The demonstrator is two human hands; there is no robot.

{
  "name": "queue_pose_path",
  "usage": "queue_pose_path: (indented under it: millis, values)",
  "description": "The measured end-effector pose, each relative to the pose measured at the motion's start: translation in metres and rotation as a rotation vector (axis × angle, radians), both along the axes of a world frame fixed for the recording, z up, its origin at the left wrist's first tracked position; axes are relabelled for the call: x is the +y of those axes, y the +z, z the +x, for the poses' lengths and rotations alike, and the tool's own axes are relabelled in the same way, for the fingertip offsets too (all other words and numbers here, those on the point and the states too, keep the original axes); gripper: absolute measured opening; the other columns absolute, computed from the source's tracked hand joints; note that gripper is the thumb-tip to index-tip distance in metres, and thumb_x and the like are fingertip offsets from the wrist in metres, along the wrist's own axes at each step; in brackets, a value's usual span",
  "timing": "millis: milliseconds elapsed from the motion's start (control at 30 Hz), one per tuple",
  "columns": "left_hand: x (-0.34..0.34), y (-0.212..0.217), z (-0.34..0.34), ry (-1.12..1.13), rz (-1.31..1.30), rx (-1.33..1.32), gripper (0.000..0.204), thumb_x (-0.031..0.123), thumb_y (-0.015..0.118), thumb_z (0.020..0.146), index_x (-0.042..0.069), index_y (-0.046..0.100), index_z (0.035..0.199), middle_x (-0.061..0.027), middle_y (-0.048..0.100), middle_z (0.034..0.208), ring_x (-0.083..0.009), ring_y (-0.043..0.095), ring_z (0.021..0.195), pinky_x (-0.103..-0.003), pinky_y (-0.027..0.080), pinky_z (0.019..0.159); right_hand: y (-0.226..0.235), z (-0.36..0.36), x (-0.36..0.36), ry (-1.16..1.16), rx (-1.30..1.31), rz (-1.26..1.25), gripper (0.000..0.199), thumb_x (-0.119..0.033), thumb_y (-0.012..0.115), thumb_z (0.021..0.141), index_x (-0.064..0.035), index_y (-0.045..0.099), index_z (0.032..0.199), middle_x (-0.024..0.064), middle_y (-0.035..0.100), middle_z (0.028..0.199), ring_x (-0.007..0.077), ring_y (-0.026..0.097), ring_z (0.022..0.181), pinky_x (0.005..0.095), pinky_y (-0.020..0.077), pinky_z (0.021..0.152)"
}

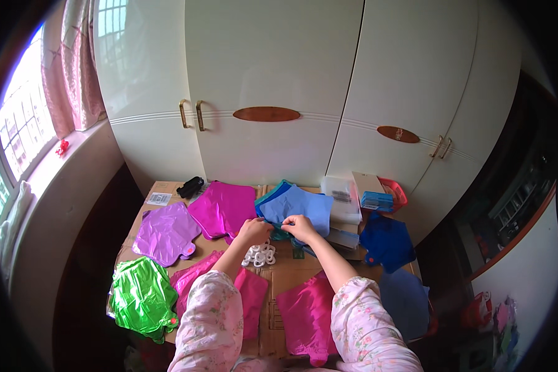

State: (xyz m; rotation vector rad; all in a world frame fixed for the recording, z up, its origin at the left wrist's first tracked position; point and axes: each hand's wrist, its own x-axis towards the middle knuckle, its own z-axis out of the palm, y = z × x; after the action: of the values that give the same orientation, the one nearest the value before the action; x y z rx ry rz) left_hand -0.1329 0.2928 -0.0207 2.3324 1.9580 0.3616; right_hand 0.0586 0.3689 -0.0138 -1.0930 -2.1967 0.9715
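Note:
Both my hands meet over the middle of the cardboard, fingers pinched at a dark teal strip of foil at the lower end of a flat foil balloon. My left hand is closed on its left side and my right hand on its right; the fingers partly hide the grip. Just beyond lies a light blue foil balloon, over teal and darker blue ones. A small heap of white rings sits just below my left hand.
Around the cardboard lie flat foil balloons: magenta, lilac, green, pink and dark blue. At the back are a black object, clear plastic packs and a red basket, against a white wardrobe.

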Motion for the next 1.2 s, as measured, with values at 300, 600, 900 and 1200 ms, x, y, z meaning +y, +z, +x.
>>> queue_pose_path:
  millis: [300,600,900,1200]
  values:
    - [-0.002,0.022,0.013,0.048,-0.008,0.194,0.024,0.036,0.059,0.079,0.027,0.071,0.098,0.0033,0.067,0.1,-0.0187,0.051,0.114,-0.039,0.038,0.089,-0.001,-0.007,-0.004,-0.019,-0.1,0.151,0.024,-0.028,0.072,0.074,-0.0125,0.074,0.092,0.0139,0.069,0.088,0.0306,0.067,0.084,0.0385,0.0529,0.075]
    - [0.008,0.034,0.02,0.131,-0.231,0.165,0.068,0.061,0.061,0.074,0.037,0.048,0.136,-0.0121,0.052,0.134,-0.0289,0.04,0.129,-0.045,0.03,0.102,0.01,0.009,0.019,-0.207,0.379,-0.146,0.012,-0.01,0.068,0.082,0.0003,0.07,0.088,-0.0006,0.067,0.077,0.0061,0.055,0.068,0.0246,0.0441,0.062]
    - [0.011,0.04,0.017,0.127,-0.254,0.209,0.073,0.065,0.066,0.07,0.04,0.047,0.136,-0.0075,0.054,0.13,-0.0252,0.04,0.127,-0.044,0.03,0.1,0.11,0.091,0.079,-0.681,0.93,0.303,0.016,-0.009,0.065,0.085,-0.002,0.059,0.098,0.0057,0.063,0.081,0.0158,0.058,0.068,0.0322,0.0468,0.065]
    - [0.001,0.047,-0.007,0.267,-0.168,-0.026,0.065,0.059,0.065,0.074,0.03,0.054,0.13,-0.0083,0.055,0.13,-0.0274,0.042,0.127,-0.048,0.033,0.099,0.202,0.008,0.018,-0.164,0.261,1.232,0.024,0.001,0.054,0.076,-0.0122,0.063,0.093,0.0084,0.063,0.092,0.0283,0.064,0.081,0.0365,0.0525,0.066]
